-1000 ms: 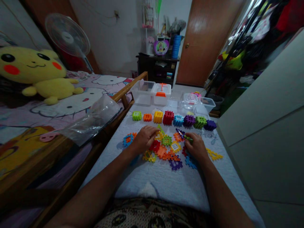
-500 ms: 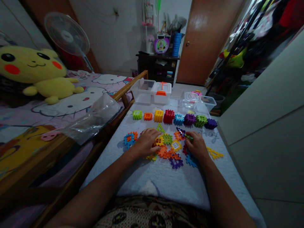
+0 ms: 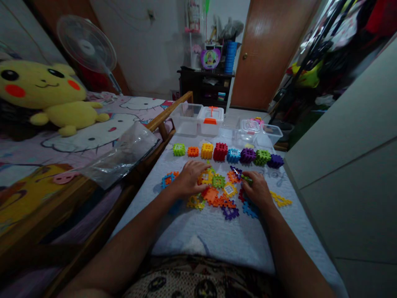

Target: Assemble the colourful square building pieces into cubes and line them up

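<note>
My left hand (image 3: 191,178) is over the left of a loose pile of plastic interlocking building pieces, thumb and fingers around the edges of a yellow square piece (image 3: 205,177). My right hand (image 3: 257,187) rests at the pile's right side, with a green piece (image 3: 247,179) pinched at its fingertips. Between the hands lie a green square piece (image 3: 218,181), a yellow piece with a white lattice (image 3: 230,190), orange pieces (image 3: 211,195) and a purple piece (image 3: 230,212). Blue pieces (image 3: 249,210) sit below my right hand; others show beside my left wrist.
Behind the pile stands a row of stacked pieces sorted by colour, including a red stack (image 3: 220,152). Clear plastic boxes (image 3: 187,120) are at the table's far end. A yellow triangular piece (image 3: 281,199) lies at right. A wooden bed rail (image 3: 161,120) borders the left.
My left hand has moved slightly away from me, the yellow square shifting with it, and uncovers yellow pieces below it. My right hand stays in place with the green piece.
</note>
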Action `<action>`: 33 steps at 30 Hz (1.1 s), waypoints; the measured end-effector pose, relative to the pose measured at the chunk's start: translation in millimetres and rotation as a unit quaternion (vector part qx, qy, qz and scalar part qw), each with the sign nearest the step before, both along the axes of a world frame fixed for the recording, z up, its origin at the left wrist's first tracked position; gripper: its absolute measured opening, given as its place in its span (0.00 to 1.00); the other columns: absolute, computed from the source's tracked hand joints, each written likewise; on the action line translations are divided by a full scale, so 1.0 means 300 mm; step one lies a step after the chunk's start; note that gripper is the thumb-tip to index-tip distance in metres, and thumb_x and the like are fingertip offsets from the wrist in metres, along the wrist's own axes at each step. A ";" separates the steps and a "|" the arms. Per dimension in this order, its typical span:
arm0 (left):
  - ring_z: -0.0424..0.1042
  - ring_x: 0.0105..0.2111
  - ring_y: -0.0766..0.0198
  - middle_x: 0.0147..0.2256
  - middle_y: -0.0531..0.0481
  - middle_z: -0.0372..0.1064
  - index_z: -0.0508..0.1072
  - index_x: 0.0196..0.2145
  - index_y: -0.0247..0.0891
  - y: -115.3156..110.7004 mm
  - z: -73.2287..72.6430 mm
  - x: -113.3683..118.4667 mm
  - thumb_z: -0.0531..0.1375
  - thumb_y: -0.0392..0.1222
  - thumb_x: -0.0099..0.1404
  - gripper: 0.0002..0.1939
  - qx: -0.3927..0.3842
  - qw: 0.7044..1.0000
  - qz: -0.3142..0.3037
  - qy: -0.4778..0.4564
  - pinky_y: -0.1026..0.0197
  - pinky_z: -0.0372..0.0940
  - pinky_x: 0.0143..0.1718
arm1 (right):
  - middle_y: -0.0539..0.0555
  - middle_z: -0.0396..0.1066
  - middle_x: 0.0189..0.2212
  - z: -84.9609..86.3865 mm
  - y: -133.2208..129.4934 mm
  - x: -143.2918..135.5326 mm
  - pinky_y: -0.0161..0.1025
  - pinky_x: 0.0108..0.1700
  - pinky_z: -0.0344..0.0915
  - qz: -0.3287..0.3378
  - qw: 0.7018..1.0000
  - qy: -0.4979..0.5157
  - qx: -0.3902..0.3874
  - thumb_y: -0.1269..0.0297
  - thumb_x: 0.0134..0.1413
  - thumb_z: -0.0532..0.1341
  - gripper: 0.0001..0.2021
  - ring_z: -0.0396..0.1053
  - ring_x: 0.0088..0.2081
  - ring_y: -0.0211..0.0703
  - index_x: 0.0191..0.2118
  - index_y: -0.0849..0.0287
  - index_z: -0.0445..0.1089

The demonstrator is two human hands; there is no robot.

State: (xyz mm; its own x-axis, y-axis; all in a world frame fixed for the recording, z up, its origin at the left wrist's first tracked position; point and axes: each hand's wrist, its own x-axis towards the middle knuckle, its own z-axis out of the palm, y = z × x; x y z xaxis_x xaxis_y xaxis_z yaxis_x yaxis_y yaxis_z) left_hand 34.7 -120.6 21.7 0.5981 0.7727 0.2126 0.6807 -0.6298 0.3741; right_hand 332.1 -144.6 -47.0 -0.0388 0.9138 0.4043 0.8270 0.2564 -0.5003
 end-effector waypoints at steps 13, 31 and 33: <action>0.63 0.59 0.51 0.57 0.43 0.68 0.70 0.54 0.40 0.115 0.008 -0.096 0.64 0.32 0.54 0.29 -0.008 0.987 -0.062 0.149 0.49 0.55 0.61 | 0.59 0.75 0.40 0.000 -0.002 -0.002 0.50 0.50 0.65 -0.005 1.000 0.008 -0.006 0.66 0.53 0.57 0.13 0.69 0.44 0.52 0.42 0.59 0.74; 0.69 0.49 0.55 0.47 0.44 0.74 0.74 0.47 0.40 0.191 0.029 -0.042 0.58 0.30 0.60 0.18 0.020 0.949 -0.162 0.268 0.57 0.60 0.50 | 0.60 0.75 0.41 -0.001 -0.002 0.000 0.50 0.50 0.65 -0.006 1.000 0.009 -0.010 0.66 0.54 0.57 0.13 0.69 0.44 0.52 0.43 0.60 0.75; 0.69 0.48 0.55 0.46 0.45 0.74 0.75 0.45 0.41 0.196 0.027 -0.040 0.59 0.31 0.59 0.16 0.024 0.949 -0.169 0.264 0.57 0.60 0.48 | 0.60 0.75 0.41 -0.001 -0.003 -0.001 0.50 0.50 0.65 -0.006 1.000 0.007 -0.010 0.66 0.54 0.57 0.13 0.69 0.44 0.52 0.43 0.60 0.75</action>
State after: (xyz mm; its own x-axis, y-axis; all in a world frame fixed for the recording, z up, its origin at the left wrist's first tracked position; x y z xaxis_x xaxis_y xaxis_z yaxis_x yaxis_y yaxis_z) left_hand 22.8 -61.8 29.7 0.8433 0.5144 -0.1557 0.5210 -0.8536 0.0017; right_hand 331.8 -145.4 -47.3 -0.0216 0.9224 0.3856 0.8231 0.2353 -0.5168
